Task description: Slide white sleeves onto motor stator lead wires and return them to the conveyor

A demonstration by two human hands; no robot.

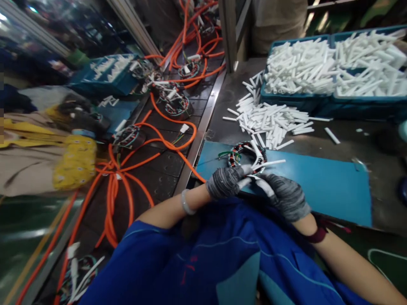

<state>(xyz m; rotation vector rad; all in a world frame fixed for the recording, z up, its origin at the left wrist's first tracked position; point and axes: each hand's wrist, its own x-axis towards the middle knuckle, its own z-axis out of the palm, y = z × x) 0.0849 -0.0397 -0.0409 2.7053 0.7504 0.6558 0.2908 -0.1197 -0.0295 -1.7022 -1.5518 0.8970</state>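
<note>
A ring-shaped motor stator [231, 156], wound with dark, red and white coils, sits on a blue mat [327, 186] just beyond my hands. White tubes [270, 163] stick out of it toward me and to the right. My left hand [225, 182], in a grey knit glove with white fingertips, pinches a white tube at the near rim. My right hand [286, 195], gloved alike, is closed close beside it, with its fingertips at a thin white lead. The fingers partly hide what lies between them.
Loose white tubes [273, 120] are heaped beyond the mat. Blue bins [295, 98] of white tubes stand behind. On the left, a dark conveyor [165, 169] carries several stators with orange cables [127, 186]. A co-worker's yellow sleeve [74, 163] is at far left.
</note>
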